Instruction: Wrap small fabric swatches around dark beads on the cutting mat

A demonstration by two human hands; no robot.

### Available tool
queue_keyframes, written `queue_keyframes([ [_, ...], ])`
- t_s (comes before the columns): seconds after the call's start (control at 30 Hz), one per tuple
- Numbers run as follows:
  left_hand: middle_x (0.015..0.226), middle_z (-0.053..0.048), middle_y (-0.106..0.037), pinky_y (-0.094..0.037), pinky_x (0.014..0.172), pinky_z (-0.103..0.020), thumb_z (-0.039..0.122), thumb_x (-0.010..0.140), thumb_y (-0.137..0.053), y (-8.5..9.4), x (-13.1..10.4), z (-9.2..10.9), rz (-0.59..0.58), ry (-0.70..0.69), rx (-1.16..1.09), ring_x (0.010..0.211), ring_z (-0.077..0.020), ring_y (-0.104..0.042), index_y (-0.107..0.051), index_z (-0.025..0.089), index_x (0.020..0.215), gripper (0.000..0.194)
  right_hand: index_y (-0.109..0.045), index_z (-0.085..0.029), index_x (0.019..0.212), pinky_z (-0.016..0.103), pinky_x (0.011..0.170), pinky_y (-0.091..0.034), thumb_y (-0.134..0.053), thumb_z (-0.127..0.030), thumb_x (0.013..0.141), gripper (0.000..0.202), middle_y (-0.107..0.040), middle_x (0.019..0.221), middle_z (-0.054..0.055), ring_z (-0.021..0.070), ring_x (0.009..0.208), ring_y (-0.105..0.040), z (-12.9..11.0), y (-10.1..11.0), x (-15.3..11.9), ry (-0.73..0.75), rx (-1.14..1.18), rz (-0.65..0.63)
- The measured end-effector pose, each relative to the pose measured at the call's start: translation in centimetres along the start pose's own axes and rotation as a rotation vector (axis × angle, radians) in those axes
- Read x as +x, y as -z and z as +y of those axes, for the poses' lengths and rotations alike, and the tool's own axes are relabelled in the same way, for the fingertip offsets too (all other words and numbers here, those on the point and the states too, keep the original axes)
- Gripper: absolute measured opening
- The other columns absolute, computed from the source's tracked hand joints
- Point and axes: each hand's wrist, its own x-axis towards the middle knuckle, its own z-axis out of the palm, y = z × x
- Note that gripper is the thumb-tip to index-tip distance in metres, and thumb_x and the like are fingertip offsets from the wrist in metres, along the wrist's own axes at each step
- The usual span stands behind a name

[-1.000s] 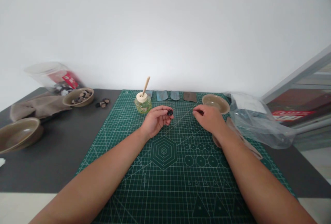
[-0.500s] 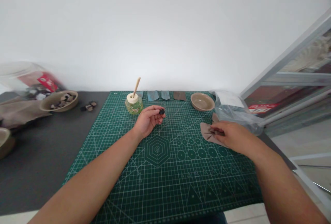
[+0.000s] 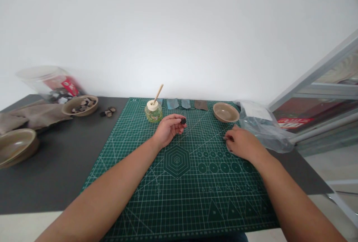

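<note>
My left hand [image 3: 169,130] is raised over the middle of the green cutting mat [image 3: 184,197]. Its thumb and fingers pinch a small black piece [image 3: 183,121]. To the right, my right hand [image 3: 242,143] is low over the mat, fingers curled together. What those fingers hold is hidden; a sliver of brownish material [image 3: 235,126] shows just behind the knuckles. Beyond my left hand stands a glass jar [image 3: 153,115] with a pale lid and a wooden stick through it. A tan bowl [image 3: 226,112] sits behind my right hand.
Along the mat's back edge lie blue-grey scraps [image 3: 172,103] and a brown scrap [image 3: 201,104]. At right rests a clear plastic bag [image 3: 258,126]. On the left are a bowl of dark and tan pieces [image 3: 80,106], several loose pieces [image 3: 108,112], another bowl [image 3: 18,147] and a clear container [image 3: 53,83].
The view has turned slightly left. My right hand has shifted left across the mat, and the brownish slit piece under its fingers is now mostly out of sight. My left hand keeps its pinch.
</note>
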Motion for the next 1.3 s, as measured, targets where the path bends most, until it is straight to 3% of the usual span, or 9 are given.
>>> queue_keyframes([
  [0.13, 0.064, -0.007, -0.064, -0.041, 0.048, -0.022, 0.018, 0.066, -0.061, -0.1, 0.0, 0.0, -0.006, 0.001, -0.008, 0.053, -0.0129, -0.057, -0.062, 0.011, 0.082, 0.017, -0.062, -0.018, 0.077, 0.031, 0.07, -0.043, -0.049, -0.023, 0.077, 0.014, -0.065, 0.084, 0.006, 0.0187, 0.078, -0.059, -1.4, 1.5, -0.4, 0.038, 0.368, 0.205],
  [0.27, 0.064, -0.007, -0.064, -0.042, 0.048, -0.022, 0.018, 0.066, -0.062, -0.1, 0.0, 0.0, -0.007, 0.003, -0.01, 0.051, -0.0123, -0.056, -0.061, 0.011, 0.081, 0.017, -0.059, -0.018, 0.08, 0.029, 0.059, -0.046, -0.054, -0.03, 0.076, 0.014, -0.067, 0.07, 0.004, 0.0175, 0.064, -0.061, -4.0, 3.2, 0.3, -0.029, 0.877, 0.331],
  [0.33, 0.064, -0.007, -0.064, -0.042, 0.049, -0.022, 0.018, 0.065, -0.062, -0.1, 0.0, -0.1, -0.006, -0.002, -0.013, 0.052, -0.0127, -0.056, -0.061, 0.011, 0.081, 0.017, -0.059, -0.017, 0.079, 0.028, 0.056, -0.046, -0.056, -0.029, 0.074, 0.014, -0.065, 0.064, 0.002, 0.0167, 0.059, -0.06, -5.6, 3.5, 1.2, -0.016, 0.972, 0.385],
  [0.5, 0.064, -0.007, -0.064, -0.042, 0.048, -0.022, 0.018, 0.066, -0.063, -0.1, 0.0, -0.1, -0.009, -0.013, -0.017, 0.053, -0.0132, -0.057, -0.062, 0.011, 0.082, 0.018, -0.062, -0.017, 0.072, 0.027, 0.057, -0.042, -0.055, -0.026, 0.074, 0.011, -0.062, 0.062, 0.0, 0.0141, 0.058, -0.056, -8.5, 2.5, 3.5, 0.073, 0.805, 0.427],
  [0.63, 0.064, -0.007, -0.065, -0.042, 0.048, -0.023, 0.019, 0.066, -0.063, -0.1, 0.0, 0.0, -0.004, -0.005, -0.013, 0.051, -0.0128, -0.056, -0.061, 0.01, 0.082, 0.018, -0.066, -0.017, 0.076, 0.027, 0.06, -0.042, -0.055, -0.027, 0.075, 0.015, -0.064, 0.066, 0.001, 0.0151, 0.062, -0.056, -8.8, 0.8, 4.0, 0.045, 0.887, 0.468],
  [0.87, 0.064, -0.007, -0.065, -0.041, 0.048, -0.023, 0.018, 0.066, -0.062, -0.2, -0.1, 0.0, -0.001, -0.003, -0.009, 0.05, -0.0128, -0.056, -0.062, 0.01, 0.081, 0.017, -0.064, -0.017, 0.076, 0.029, 0.056, -0.043, -0.05, -0.041, 0.081, 0.029, -0.056, 0.056, 0.0, 0.0158, 0.055, -0.052, -6.6, -1.1, 5.0, -0.201, 1.031, 0.768],
  [1.03, 0.064, -0.007, -0.065, -0.041, 0.049, -0.023, 0.018, 0.066, -0.062, -0.1, -0.1, 0.0, 0.004, 0.005, -0.012, 0.053, -0.0134, -0.057, -0.062, 0.011, 0.081, 0.016, -0.062, -0.019, 0.086, 0.036, 0.078, -0.043, -0.043, -0.037, 0.086, 0.026, -0.061, 0.083, 0.007, 0.0217, 0.082, -0.056, -5.3, 0.0, 3.9, -0.206, 0.69, 1.091],
  [1.1, 0.064, -0.007, -0.065, -0.041, 0.049, -0.023, 0.018, 0.066, -0.062, -0.1, -0.1, 0.0, 0.008, 0.01, -0.008, 0.053, -0.0133, -0.057, -0.062, 0.011, 0.081, 0.017, -0.061, -0.02, 0.095, 0.041, 0.086, -0.04, -0.045, -0.035, 0.085, 0.025, -0.058, 0.087, 0.009, 0.0243, 0.09, -0.053, -5.3, 0.3, 3.4, -0.126, 0.55, 1.105],
  [1.3, 0.063, -0.007, -0.065, -0.041, 0.048, -0.023, 0.018, 0.065, -0.063, -0.2, 0.0, 0.0, 0.016, -0.004, -0.001, 0.052, -0.0132, -0.057, -0.062, 0.011, 0.081, 0.017, -0.057, -0.021, 0.112, 0.046, 0.087, -0.038, -0.046, -0.033, 0.083, 0.033, -0.053, 0.085, 0.008, 0.0259, 0.091, -0.049, -6.5, -0.1, 3.7, 0.108, 0.417, 0.916],
])
